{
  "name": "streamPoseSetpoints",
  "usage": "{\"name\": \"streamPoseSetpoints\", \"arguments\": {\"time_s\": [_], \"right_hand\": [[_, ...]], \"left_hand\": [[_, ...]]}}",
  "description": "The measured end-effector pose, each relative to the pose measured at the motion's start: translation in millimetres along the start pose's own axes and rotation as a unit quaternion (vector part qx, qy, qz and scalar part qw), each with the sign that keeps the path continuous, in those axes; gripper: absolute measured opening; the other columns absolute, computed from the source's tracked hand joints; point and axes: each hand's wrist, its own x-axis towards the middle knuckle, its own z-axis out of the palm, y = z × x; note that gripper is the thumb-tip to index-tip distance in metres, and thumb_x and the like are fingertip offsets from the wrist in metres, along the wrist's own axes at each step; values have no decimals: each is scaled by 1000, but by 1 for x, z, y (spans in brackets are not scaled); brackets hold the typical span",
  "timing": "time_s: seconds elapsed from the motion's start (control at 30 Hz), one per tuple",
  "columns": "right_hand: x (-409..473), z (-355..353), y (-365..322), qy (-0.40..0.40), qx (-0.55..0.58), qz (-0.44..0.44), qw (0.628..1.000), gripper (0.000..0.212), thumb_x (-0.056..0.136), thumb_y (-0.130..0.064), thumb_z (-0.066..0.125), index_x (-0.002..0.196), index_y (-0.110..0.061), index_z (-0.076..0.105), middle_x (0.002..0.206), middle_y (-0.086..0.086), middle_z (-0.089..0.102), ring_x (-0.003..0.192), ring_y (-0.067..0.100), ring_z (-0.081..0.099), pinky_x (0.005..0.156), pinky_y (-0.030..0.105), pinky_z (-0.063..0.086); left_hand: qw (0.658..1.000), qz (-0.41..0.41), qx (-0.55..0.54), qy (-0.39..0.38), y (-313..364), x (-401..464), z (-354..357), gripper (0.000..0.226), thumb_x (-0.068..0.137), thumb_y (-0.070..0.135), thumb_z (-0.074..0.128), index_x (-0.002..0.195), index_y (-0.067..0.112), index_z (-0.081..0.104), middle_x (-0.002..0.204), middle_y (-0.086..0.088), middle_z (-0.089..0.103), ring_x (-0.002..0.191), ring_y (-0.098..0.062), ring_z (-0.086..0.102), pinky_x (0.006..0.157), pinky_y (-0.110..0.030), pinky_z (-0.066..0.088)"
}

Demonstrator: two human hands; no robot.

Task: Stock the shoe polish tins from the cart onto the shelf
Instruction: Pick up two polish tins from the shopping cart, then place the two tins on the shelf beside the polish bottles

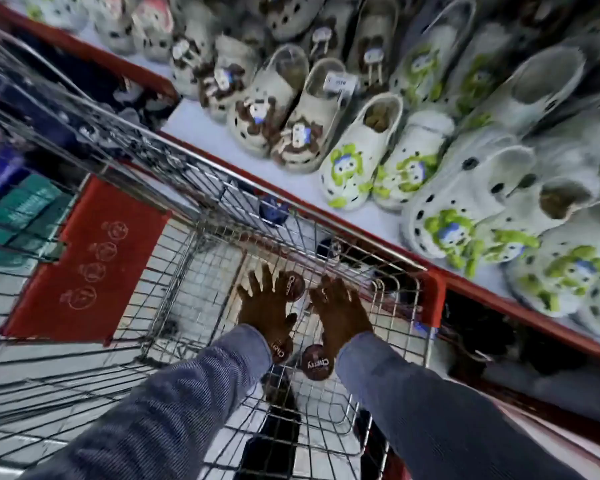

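Observation:
Both hands reach down into the wire shopping cart. Three round dark brown shoe polish tins with "Cherry" lettering lie on the cart's floor. One tin sits between the fingertips of both hands. A second tin shows partly under my left wrist, and a third tin lies between my two wrists. My left hand is palm down with fingers spread, holding nothing. My right hand is palm down beside it, fingers stretched forward, with nothing visibly in it. The white shelf with a red edge runs diagonally on the right.
Rows of white clogs with brown or green charms fill the shelf top. A lower shelf level behind the red edge is dark. The cart's red seat flap stands to the left. Teal boxes are stacked at far left.

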Motion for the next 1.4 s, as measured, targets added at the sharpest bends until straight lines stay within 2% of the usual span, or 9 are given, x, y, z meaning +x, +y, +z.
{"name": "streamPoseSetpoints", "arguments": {"time_s": [0.2, 0.33, 0.4, 0.57, 0.73, 0.97, 1.13, 1.27, 1.4], "right_hand": [[53, 33, 1, 9, 26, 73, 997, 59, 98, 0, 32, 155, -14, 23, 163, 21, 12, 147, 49, 16, 111, 63, 32], [67, 40, 3, 52, 10, 84, 995, 46, 98, -1, 36, 143, -11, 41, 149, 21, 35, 135, 47, 36, 89, 51, 51], [67, 37, 4, 59, 14, 83, 995, 43, 94, -2, 46, 136, -11, 46, 140, 19, 44, 129, 45, 42, 81, 47, 53], [29, -17, -3, 57, 68, 78, 993, 53, 82, -17, 68, 131, -12, 49, 127, 14, 57, 118, 39, 54, 90, 43, 53], [-54, -133, -9, 76, 168, 10, 983, 60, 62, -33, 84, 114, -11, 63, 113, 10, 68, 107, 33, 64, 87, 39, 55], [-201, -311, -19, 193, 171, -43, 965, 51, 60, -29, 86, 107, -16, 70, 103, 5, 72, 91, 19, 66, 80, 31, 56], [-288, -394, -6, 273, 143, -48, 950, 35, 62, -30, 85, 93, -20, 74, 87, 2, 76, 80, 16, 68, 72, 32, 57], [-347, -436, 27, 345, 129, -19, 930, 52, 60, -34, 87, 108, -26, 70, 104, -6, 69, 90, 12, 63, 73, 25, 48], [-366, -460, 79, 386, 130, 66, 911, 77, 63, -35, 85, 133, -21, 55, 128, 3, 62, 113, 21, 60, 88, 23, 47]], "left_hand": [[997, 77, -18, 17, -21, 64, 45, 87, 88, 34, 66, 156, 12, 17, 166, -21, 17, 152, -48, 16, 119, -61, 28], [988, 143, 47, 41, -20, 88, 56, 50, 78, 10, 67, 125, 9, 50, 133, -19, 56, 122, -44, 52, 93, -53, 50], [983, 156, 72, 70, -20, 91, 49, 35, 74, 10, 59, 109, 12, 51, 116, -16, 59, 106, -42, 55, 78, -48, 50], [983, 165, -12, 84, -18, 41, -20, 15, 65, 29, 71, 77, 21, 65, 96, -3, 60, 91, -31, 55, 70, -33, 33], [975, 145, -129, 104, -25, -47, -117, 38, 54, 52, 70, 81, 26, 64, 83, 4, 68, 86, -25, 68, 76, -36, 56], [950, 159, -118, 242, 23, -197, -284, 45, 54, 45, 82, 84, 27, 54, 74, 12, 58, 69, -10, 59, 55, -24, 47], [925, 197, -109, 307, 73, -264, -374, 60, 39, 57, 72, 92, 30, 64, 84, 8, 72, 80, -13, 69, 72, -34, 59], [903, 271, -107, 316, 132, -297, -430, 45, 56, 45, 87, 94, 36, 66, 80, 21, 67, 82, -1, 66, 66, -15, 50], [894, 284, -97, 332, 196, -288, -464, 48, 51, 47, 83, 91, 27, 66, 81, 10, 74, 78, -5, 69, 73, -23, 58]]}}
